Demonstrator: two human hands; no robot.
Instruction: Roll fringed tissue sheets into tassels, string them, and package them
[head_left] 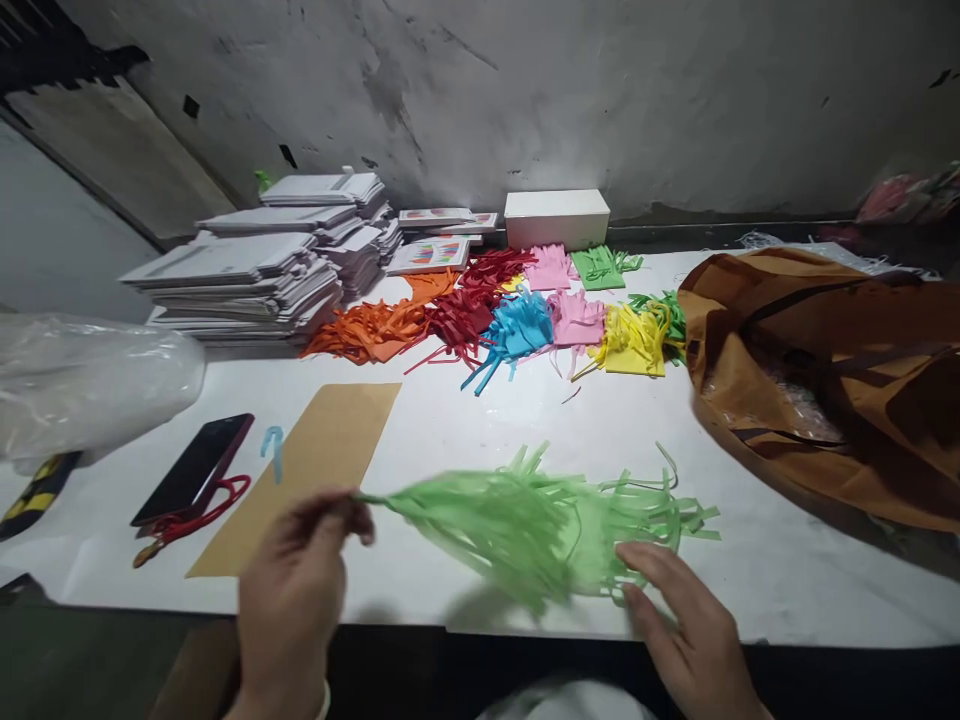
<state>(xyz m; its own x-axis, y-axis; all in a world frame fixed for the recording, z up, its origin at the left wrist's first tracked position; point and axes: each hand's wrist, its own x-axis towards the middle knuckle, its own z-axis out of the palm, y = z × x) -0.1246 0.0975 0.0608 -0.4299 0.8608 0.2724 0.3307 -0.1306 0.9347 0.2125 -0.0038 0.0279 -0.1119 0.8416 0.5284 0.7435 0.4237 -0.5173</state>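
Two hands are busy. Far left, a black phone (193, 468) lies on the white worktop (480, 420) by brown card (315, 460). My left hand (296, 590) pinches the twisted end of the green paper tassel (540, 525). My right hand (686, 625) lies open, fingers (649, 570) touching its strips.

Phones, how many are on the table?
1: a dark phone lies flat at the table's left, beside the brown card. Others could be hidden under the bags.
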